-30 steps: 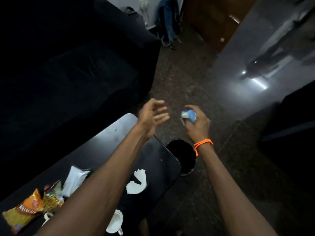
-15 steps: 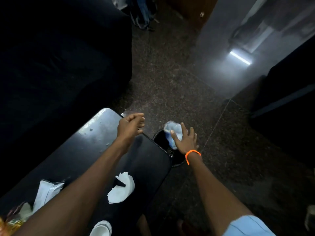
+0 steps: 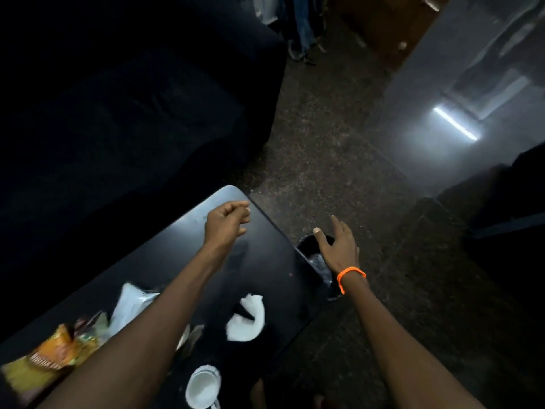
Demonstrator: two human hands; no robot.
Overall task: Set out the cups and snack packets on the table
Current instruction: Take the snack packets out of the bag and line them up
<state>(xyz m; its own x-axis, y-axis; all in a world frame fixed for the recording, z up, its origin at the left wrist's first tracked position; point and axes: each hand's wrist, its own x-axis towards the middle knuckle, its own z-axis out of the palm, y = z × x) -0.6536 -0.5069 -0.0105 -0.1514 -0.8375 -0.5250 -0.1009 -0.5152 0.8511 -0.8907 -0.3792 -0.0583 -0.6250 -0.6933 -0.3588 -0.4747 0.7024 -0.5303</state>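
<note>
A black table (image 3: 165,249) runs from lower left to the middle. On it lie an orange-yellow snack packet (image 3: 50,355), a white packet (image 3: 132,305), a torn white paper piece (image 3: 247,320) and a white cup (image 3: 203,388) at the near edge. My left hand (image 3: 225,224) hovers over the table's far end, fingers loosely curled with nothing in them. My right hand (image 3: 339,246), with an orange wristband, is spread open over a black bin (image 3: 306,246) beside the table, holding nothing. Something pale and shiny lies inside the bin.
A dark sofa (image 3: 118,113) fills the left and upper left, close behind the table. Speckled floor (image 3: 339,160) stretches ahead to a wooden door (image 3: 383,28). More dark furniture (image 3: 507,208) stands at the right.
My right hand carried a blue-white wrapper down to the bin and let it go; the hand is now open and empty. My left hand curled and lowered over the table.
</note>
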